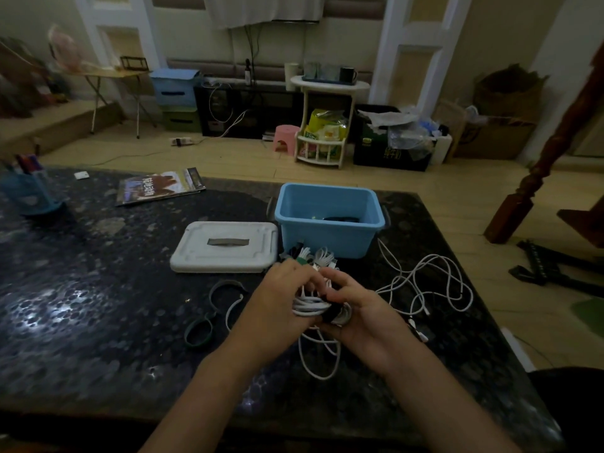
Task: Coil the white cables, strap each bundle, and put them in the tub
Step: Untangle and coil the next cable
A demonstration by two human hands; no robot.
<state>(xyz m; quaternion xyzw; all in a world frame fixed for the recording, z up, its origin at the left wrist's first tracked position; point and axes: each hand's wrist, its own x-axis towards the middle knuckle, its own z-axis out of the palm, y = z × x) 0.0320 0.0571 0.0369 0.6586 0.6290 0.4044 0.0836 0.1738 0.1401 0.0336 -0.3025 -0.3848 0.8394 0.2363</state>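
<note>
Both hands meet over the dark table, just in front of the blue tub [328,237]. My left hand [281,302] grips a coiled white cable bundle [309,305] from the left. My right hand [356,312] holds the same bundle from the right, its fingers pinching a dark strap [331,313] wrapped around the coil. A loop of that cable [322,358] hangs down below my hands. A loose white cable [428,282] lies tangled to the right. More white cable ends [322,256] lie between my hands and the tub. Something dark sits inside the tub.
The tub's white lid [225,246] lies left of the tub. Dark straps [209,308] lie on the table left of my hands. A magazine [160,189] and a blue pen holder [27,194] sit at the far left. The table's right edge [490,322] runs close by.
</note>
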